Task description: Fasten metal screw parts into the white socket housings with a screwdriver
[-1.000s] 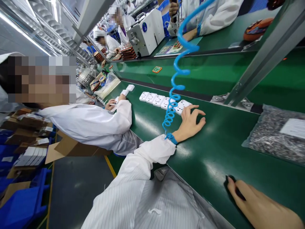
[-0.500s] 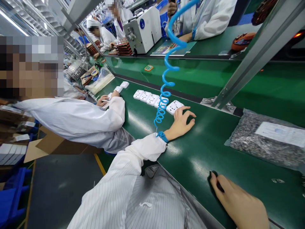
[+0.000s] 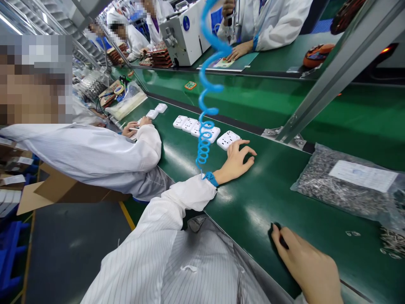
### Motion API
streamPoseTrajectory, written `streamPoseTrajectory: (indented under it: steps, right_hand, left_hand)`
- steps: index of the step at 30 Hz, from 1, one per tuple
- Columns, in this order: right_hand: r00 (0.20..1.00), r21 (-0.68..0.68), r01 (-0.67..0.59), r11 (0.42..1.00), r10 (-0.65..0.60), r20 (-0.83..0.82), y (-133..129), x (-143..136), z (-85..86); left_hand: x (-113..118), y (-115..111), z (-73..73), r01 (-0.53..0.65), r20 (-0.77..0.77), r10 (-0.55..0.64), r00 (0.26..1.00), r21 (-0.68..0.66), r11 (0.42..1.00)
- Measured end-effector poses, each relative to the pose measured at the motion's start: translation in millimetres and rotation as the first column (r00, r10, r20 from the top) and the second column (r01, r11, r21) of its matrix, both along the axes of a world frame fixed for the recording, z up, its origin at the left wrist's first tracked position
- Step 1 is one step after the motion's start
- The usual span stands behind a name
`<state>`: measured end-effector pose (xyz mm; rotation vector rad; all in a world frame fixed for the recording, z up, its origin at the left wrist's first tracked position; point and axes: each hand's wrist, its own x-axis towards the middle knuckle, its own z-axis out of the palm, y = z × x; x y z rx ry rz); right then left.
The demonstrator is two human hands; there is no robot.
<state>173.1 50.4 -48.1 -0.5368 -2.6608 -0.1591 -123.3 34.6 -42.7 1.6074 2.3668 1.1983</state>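
My left hand [image 3: 236,162], with a blue wrist strap [image 3: 210,178], is open over the green work surface. Its fingers are spread, and the back of the hand overlaps the near edge of a white socket panel [image 3: 227,139]. To the left of that panel, several similar white socket panels [image 3: 180,122] lie in a row, partly behind a coiled blue cord [image 3: 204,145]. Low on the right, my right hand [image 3: 308,264] rests on the surface with curled fingers. Something dark shows between its thumb and fingers; whether it is an object or shadow, I cannot make out.
A clear bag of small metal parts [image 3: 344,185] lies on the right, with loose metal parts [image 3: 394,242] beyond it. A co-worker's sleeve [image 3: 126,147] reaches over the surface at left, hands at other white panels [image 3: 152,114]. A metal post [image 3: 335,76] slants up from the bench.
The whole view has shifted slightly, so most things sit further left. Loose metal parts have come into view at the right edge. Both my hands keep nearly the same pose.
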Motion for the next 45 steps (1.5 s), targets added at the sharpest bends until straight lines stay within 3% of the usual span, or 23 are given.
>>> streamPoseTrajectory:
  steps: [28, 34, 45]
  right_hand:
    - [1.000, 0.009, 0.026, 1.000, -0.026, -0.001, -2.9, -2.8, 5.3]
    - [1.000, 0.063, 0.019, 0.998, -0.019, -0.011, -0.5, -4.5, 6.1]
    - [1.000, 0.054, 0.007, 0.999, -0.006, -0.020, 0.0, -4.0, 3.8]
  left_hand:
    - [1.5, -3.7, 2.9, 0.029, 0.016, -0.028, 0.999, -0.060, 0.998]
    - [-0.8, -2.0, -4.0, -0.004, -0.006, 0.003, 1.000, -0.182, 0.983]
    - [-0.3, -1.0, -8.6, -0.043, -0.032, 0.036, 0.999, -0.251, 0.967]
